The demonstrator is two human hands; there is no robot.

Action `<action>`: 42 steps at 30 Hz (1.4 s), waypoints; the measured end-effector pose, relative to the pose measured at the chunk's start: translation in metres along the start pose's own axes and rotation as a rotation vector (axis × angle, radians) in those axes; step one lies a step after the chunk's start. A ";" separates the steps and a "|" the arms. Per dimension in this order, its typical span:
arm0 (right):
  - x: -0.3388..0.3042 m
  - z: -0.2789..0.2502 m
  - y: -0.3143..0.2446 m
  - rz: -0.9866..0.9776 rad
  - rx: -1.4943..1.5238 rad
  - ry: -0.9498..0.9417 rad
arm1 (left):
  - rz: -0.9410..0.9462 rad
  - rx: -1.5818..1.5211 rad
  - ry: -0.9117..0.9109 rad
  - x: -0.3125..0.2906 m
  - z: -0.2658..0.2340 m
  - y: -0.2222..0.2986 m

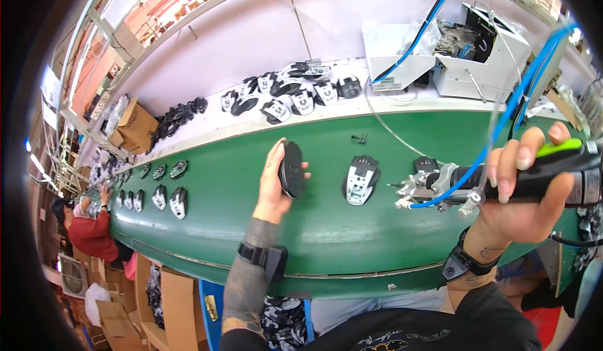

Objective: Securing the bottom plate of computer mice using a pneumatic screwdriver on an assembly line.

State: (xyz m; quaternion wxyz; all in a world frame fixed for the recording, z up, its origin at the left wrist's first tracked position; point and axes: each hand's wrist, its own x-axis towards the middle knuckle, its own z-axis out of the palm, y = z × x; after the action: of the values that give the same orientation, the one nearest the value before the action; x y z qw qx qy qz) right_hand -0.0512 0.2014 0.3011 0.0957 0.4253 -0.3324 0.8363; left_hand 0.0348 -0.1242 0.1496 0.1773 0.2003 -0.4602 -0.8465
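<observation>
My left hand point(271, 184) grips a black computer mouse part point(291, 170), held on edge above the green belt point(320, 231). At the right, my right hand point(521, 219) is wrapped around a black powered screwdriver point(575, 178) with a green lever; its metal-fitted tip end points left over the belt. Between the two hands lies a white-and-black mouse shell point(360, 181). Another dark mouse part point(426, 164) is partly hidden behind the screwdriver's front. A small black piece point(359, 139) rests near the belt's far edge.
Several mouse shells point(303, 102) crowd the far ledge, beside a white feeder box point(477, 68). More mouse parts point(159, 197) stand in rows on the belt's left, near a person in red point(94, 235). Blue tubing point(534, 87) hangs at right. Cardboard boxes point(182, 307) stand below.
</observation>
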 end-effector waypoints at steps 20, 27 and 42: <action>-0.003 0.014 0.011 0.044 0.030 -0.109 | -0.219 -0.471 -0.369 -0.062 0.085 -0.072; -0.004 0.016 0.009 0.042 0.039 -0.113 | -0.204 -0.434 -0.381 -0.061 0.082 -0.073; -0.004 0.018 0.006 0.037 0.041 -0.097 | -0.153 -0.248 -0.405 -0.063 0.082 -0.065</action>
State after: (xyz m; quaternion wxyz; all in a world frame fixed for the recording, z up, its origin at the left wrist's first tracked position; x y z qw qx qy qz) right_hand -0.0400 0.1857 0.3023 0.0555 0.4610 -0.3274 0.8230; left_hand 0.0399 -0.0024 0.1461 0.0400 0.0374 -0.3627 -0.9303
